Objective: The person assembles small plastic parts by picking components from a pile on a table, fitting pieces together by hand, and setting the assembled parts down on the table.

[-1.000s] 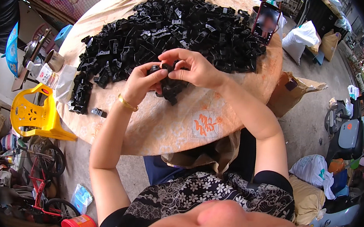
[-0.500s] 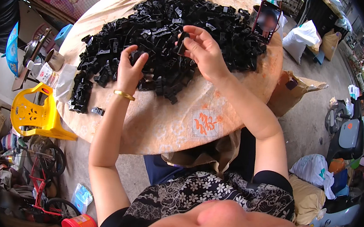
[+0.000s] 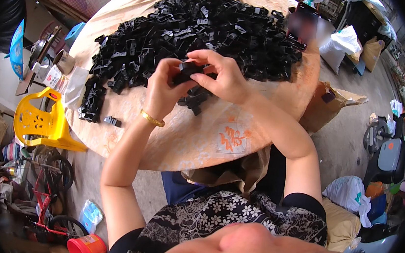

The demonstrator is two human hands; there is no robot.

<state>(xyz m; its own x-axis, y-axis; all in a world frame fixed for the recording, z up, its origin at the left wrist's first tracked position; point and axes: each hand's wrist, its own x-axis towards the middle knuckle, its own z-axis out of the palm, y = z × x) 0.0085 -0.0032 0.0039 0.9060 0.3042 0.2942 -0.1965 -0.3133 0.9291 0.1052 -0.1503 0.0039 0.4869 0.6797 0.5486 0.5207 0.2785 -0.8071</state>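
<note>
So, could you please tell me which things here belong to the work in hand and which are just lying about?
In the work:
- left hand and right hand, together holding a small black plastic part
- heap of black plastic parts
- round table

Lying about:
- yellow plastic chair
- orange cup
- red bicycle
- white sacks

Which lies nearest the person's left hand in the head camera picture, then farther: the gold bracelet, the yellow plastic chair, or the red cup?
From the left hand:
1. Gold bracelet, on that hand's own wrist.
2. Yellow plastic chair, left of the round table.
3. Red cup, on the ground at the bottom.
</note>
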